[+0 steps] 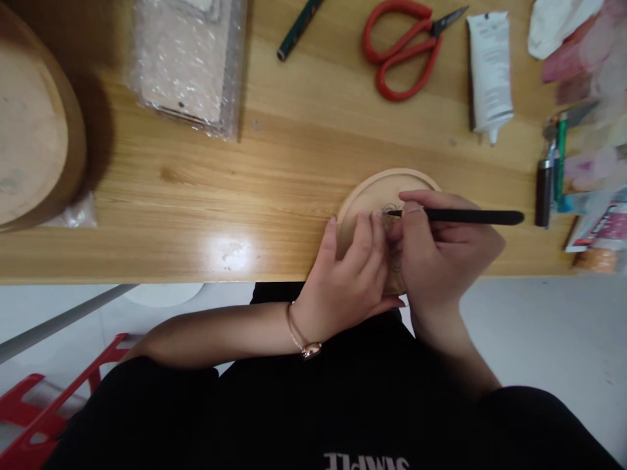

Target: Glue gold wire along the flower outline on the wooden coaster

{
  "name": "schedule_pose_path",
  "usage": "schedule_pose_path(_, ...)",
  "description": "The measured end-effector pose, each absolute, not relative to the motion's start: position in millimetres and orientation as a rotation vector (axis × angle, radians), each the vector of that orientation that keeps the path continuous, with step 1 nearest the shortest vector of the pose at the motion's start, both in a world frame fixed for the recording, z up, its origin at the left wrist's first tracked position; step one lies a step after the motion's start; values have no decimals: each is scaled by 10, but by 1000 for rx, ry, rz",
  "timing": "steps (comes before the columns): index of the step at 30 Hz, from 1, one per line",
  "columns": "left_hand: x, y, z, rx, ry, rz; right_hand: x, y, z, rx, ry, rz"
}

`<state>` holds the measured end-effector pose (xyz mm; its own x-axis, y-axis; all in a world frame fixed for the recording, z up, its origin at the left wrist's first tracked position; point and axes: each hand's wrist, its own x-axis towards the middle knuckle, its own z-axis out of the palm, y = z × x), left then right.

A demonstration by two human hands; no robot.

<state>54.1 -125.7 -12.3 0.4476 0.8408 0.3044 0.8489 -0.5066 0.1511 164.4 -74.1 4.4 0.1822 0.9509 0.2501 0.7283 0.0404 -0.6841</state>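
A round, shallow wooden plate (349,207) with a raised rim lies at the table's front edge, its near side jutting out over it. Dark curly lines are drawn on its face, partly covered by my fingers. My left hand (345,274) holds the plate, fingers resting across its face and thumb along the near rim. Pinched in my right hand (438,251) is a slim black pen (473,216), lying almost level, with its tip touching the drawn lines beside my left fingertips.
Red-handled scissors (406,49), a white tube (491,72) and a dark green pencil (300,29) lie beyond the plate. Bubble-wrapped flat boards (183,65) are at back left, near a large round wooden piece (73,140). Pens and packets (595,170) crowd the right; a red stool (53,411) stands below.
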Motion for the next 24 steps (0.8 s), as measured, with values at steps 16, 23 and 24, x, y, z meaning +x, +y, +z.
schedule_pose_path(16,526,-1256,-129,-2647,-1544,-538,1659,-747,41,-1701,-1643,390)
schedule_pose_path(23,513,-1261,-144,-2668,-1529,-579,1636,-734,52,-1706,-1668,311)
schedule_pose_path(24,513,-1263,-145,-2668,-1525,-588,1635,-735,51,-1707,-1669,304)
